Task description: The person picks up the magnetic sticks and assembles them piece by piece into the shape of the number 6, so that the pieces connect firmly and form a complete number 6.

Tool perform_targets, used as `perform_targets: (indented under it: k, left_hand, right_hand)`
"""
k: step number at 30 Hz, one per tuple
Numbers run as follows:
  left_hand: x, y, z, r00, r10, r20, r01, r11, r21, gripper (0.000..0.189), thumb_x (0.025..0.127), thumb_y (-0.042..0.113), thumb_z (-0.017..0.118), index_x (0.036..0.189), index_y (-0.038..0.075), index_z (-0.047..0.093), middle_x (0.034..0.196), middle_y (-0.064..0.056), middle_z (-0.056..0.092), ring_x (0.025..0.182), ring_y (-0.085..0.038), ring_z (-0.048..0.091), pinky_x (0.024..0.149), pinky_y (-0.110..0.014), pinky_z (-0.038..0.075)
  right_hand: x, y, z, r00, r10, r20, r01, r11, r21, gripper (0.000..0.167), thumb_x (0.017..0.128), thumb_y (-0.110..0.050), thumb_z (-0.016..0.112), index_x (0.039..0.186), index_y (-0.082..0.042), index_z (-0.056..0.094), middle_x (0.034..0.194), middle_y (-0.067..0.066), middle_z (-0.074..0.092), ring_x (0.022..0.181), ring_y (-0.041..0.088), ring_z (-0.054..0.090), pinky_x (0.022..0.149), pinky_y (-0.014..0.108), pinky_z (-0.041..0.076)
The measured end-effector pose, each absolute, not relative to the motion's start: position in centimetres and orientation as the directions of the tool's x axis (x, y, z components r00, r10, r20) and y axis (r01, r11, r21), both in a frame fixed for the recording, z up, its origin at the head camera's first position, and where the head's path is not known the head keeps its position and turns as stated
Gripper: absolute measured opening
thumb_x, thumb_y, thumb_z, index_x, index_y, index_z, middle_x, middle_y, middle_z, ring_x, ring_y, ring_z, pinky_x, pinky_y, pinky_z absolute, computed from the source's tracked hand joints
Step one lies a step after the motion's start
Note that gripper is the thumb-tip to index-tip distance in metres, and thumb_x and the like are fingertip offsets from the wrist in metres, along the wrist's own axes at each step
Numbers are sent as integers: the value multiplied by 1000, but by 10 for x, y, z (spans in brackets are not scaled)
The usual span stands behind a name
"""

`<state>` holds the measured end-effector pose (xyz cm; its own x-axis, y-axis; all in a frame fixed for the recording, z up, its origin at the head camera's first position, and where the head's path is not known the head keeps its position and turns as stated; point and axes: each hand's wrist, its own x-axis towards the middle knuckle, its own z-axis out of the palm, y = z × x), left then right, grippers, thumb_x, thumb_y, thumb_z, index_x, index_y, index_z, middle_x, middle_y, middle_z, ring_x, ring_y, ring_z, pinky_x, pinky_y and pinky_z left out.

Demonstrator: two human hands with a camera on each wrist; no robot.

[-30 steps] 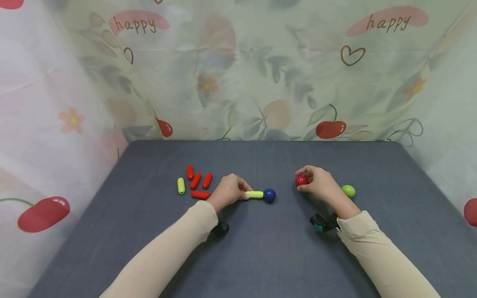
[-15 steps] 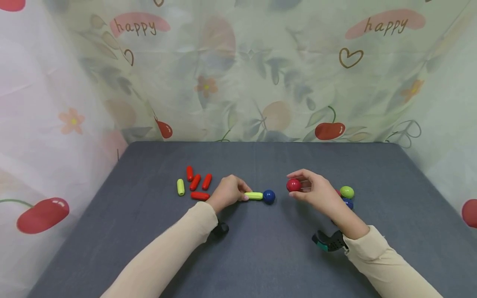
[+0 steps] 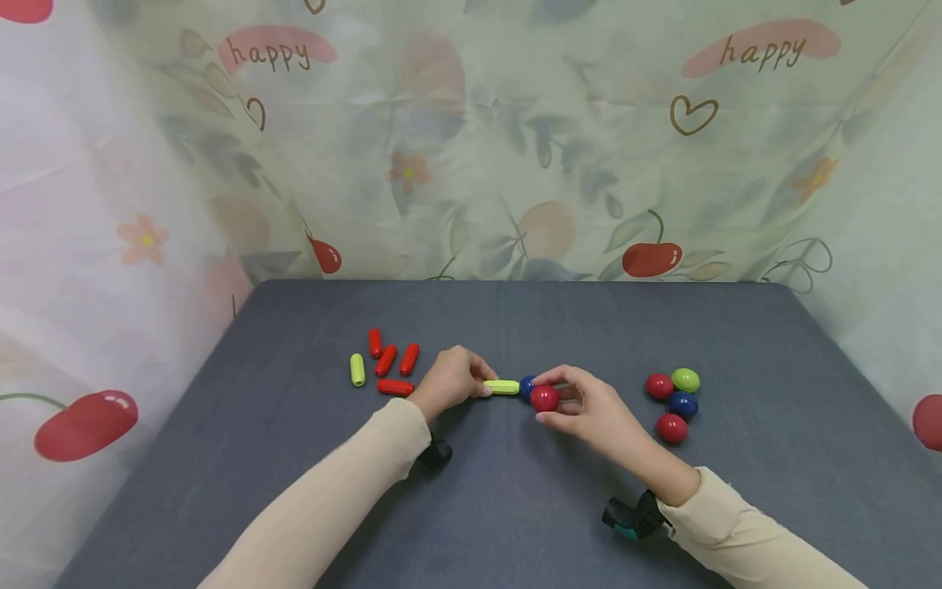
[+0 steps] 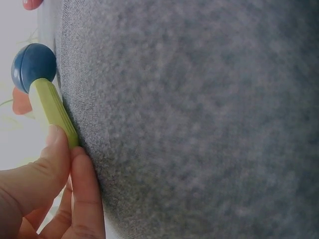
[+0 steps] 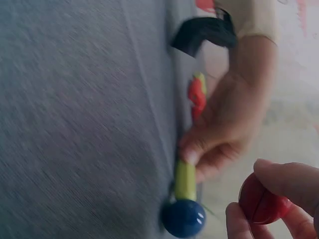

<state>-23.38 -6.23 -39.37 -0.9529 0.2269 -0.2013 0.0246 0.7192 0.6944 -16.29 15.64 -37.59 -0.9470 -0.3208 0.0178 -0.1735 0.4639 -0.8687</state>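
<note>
My left hand (image 3: 455,379) pinches one end of a yellow-green ridged stick (image 3: 504,387) lying low along the table. A glossy blue ball (image 4: 35,67) sits on the stick's other end. Between the thumb and fingertips of my right hand (image 3: 592,406) is a red ball (image 3: 545,398). In the head view this red ball overlaps the front right of the blue one and partly hides it. The right wrist view shows the red ball (image 5: 263,200) apart from the blue ball (image 5: 183,218), with a thin groove around it.
To the left of my left hand lie several red sticks (image 3: 386,360) and one yellow-green stick (image 3: 356,370). On the right, red balls (image 3: 672,428), a blue ball (image 3: 684,404) and a green ball (image 3: 686,379) form a loose group. A patterned curtain (image 3: 471,164) hangs behind the dark grey table (image 3: 515,523).
My right hand has carried the red ball leftward to the blue ball, uncovering the group of balls on the right. My left hand keeps its hold on the stick in the same spot.
</note>
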Motion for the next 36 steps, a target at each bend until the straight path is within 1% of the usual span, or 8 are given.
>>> perform_targets:
  k: [7, 12, 15, 22, 27, 36]
  left_hand:
    - [-234, -62, -395, -952, 230, -201, 27, 718, 695, 14, 82, 8, 76, 95, 13, 78, 87, 1, 72, 77, -15, 57, 68, -25, 49]
    - [-234, -63, -395, -952, 238, -193, 41, 723, 689, 14, 82, 8, 76, 95, 13, 78, 88, 1, 73, 78, -15, 58, 69, -25, 49]
    - [-235, -62, -395, -953, 232, -192, 38, 725, 688, 14, 82, 8, 76, 95, 13, 78, 88, 1, 73, 79, -15, 58, 70, -25, 50]
    - [-235, -62, -395, -954, 222, -200, 25, 727, 686, 14, 82, 8, 76, 95, 12, 78, 88, 1, 73, 79, -15, 57, 70, -25, 49]
    - [-234, -62, -395, -954, 229, -192, 36, 727, 686, 14, 82, 8, 76, 95, 12, 78, 87, 1, 73, 77, -15, 57, 69, -24, 49]
    - [-235, -63, -395, -953, 229, -197, 34, 728, 684, 13, 82, 9, 77, 94, 13, 78, 87, 1, 73, 75, -13, 57, 66, -22, 47]
  right_hand:
    - [-158, 144, -388, -923, -385, -20, -177, 470, -865, 39, 81, -8, 78, 117, -5, 61, 112, 10, 62, 95, 20, 64, 80, 31, 56]
    - [-160, 139, -394, -879, -473, -64, -197, 482, -854, 38, 82, -9, 76, 117, -3, 60, 110, 10, 65, 94, 19, 65, 78, 29, 56]
    - [-161, 135, -395, -863, -499, -83, -209, 501, -840, 37, 82, -9, 77, 115, -4, 60, 107, 8, 66, 93, 18, 64, 78, 28, 55]
    - [-166, 127, -396, -857, -508, -88, -241, 545, -803, 34, 81, -10, 78, 111, -7, 62, 102, 4, 67, 91, 14, 63, 80, 31, 55]
    - [-169, 124, -399, -858, -507, -79, -262, 566, -781, 32, 81, -10, 78, 110, -8, 63, 100, 3, 67, 88, 13, 63, 78, 31, 55]
    - [-170, 121, -401, -854, -514, -74, -294, 596, -748, 31, 81, -11, 78, 109, -10, 64, 101, 0, 66, 92, 13, 62, 81, 33, 54]
